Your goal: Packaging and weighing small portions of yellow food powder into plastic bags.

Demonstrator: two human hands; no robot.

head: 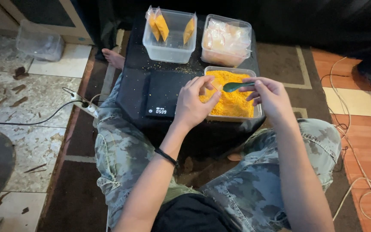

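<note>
The right hand (pixel 268 95) pinches a smooth green plastic spoon (pixel 235 87) over a clear rectangular tub (pixel 233 116) of grainy orange powder at the black surface's (pixel 129 96) right front corner. The left hand (pixel 193 105) pinches a thin clear bag (pixel 214 88), barely visible, just beside the spoon's bowl. A flat black scale (pixel 164 92) lies left of the tub.

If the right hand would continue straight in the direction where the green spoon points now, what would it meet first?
The right hand holds the green spoon pointing toward the left hand. Its bowl would probably first meet the small clear bag pinched in the left hand's fingers, above the tub of yellow powder; depth is unclear.
</note>
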